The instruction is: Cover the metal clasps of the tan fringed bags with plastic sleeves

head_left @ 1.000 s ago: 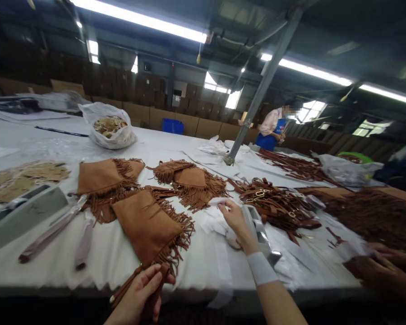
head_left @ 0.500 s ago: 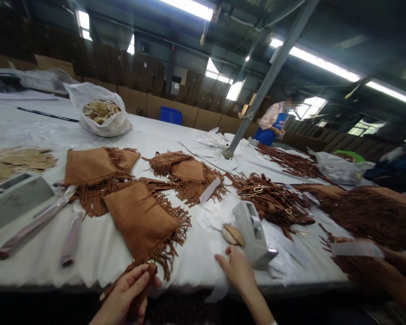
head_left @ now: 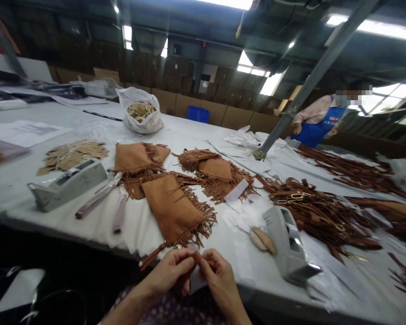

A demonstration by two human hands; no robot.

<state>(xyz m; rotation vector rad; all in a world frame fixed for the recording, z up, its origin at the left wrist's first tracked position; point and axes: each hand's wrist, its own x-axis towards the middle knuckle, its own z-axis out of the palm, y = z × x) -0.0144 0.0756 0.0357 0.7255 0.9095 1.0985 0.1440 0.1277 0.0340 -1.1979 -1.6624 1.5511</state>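
Both hands meet at the table's front edge. My left hand (head_left: 172, 271) is closed on a brown leather strap (head_left: 152, 256) that runs from the fringed tan bag (head_left: 172, 210) lying just beyond. Beside it my right hand (head_left: 219, 275) pinches a thin pale sheet (head_left: 196, 279) against the leather, fingertips nearly touching the left ones. To the right stands a grey tape dispenser (head_left: 286, 243), with a small tan oval piece (head_left: 264, 240) leaning at its left side.
More fringed bags (head_left: 131, 155) lie behind. A second dispenser (head_left: 71, 183) and wrapped straps (head_left: 96, 198) are at left, brown straps with buckles (head_left: 301, 203) at right. Beyond are a filled plastic bag (head_left: 140, 110), a slanted post (head_left: 291, 108) and a person in a blue apron (head_left: 320, 122).
My right hand has moved left from beside the dispenser to my left hand and now holds a pale sheet. The view has swung left.
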